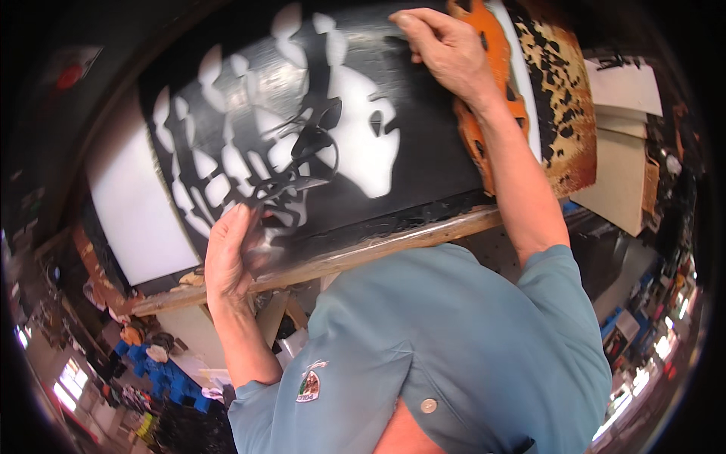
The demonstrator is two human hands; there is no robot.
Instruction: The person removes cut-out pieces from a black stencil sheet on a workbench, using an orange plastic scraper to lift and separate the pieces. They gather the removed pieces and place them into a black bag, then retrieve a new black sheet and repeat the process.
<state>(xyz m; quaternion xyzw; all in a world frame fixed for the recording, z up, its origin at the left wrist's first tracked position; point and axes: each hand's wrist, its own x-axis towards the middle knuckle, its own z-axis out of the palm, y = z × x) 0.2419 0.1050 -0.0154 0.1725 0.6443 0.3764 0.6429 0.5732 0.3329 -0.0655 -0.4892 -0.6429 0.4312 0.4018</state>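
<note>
A black sheet (431, 144), full of cut-out shapes through which a white surface (363, 163) shows, lies on the bench. My left hand (231, 250), at the near left edge, pinches a thin black cut-out scrap (306, 181). Thin curved strips of the scrap rise loose above the sheet, partly blurred. My right hand (450, 57) is over the far right part of the sheet, thumb and fingers pressed together. Whatever sits in that pinch is too small to make out. Beside the right forearm lies an orange piece with holes (495, 49), partly hidden by the arm.
A white board (140, 200) lies at the left. Along the near side runs a worn wooden edge (378, 250), against my body. On the right are a tan board with black patches (563, 98) and stacked pale panels (620, 166). Blue crates (170, 378) stand below left.
</note>
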